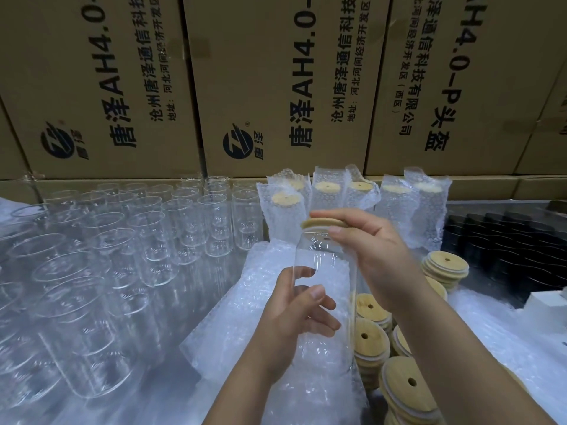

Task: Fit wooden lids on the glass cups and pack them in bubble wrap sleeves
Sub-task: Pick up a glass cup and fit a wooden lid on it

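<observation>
Glass cup [328,265], likely slippery, breakable: left hand [294,320] fingers [317,292] curl round middle, best hold; right hand [377,250] fingers [326,214] pinch wooden lid [319,223] on rim above.

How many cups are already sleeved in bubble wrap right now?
6 sleeved cups, upright against the cardboard boxes: front-left one, one behind it, then four running right. Others may be hidden behind.
</observation>
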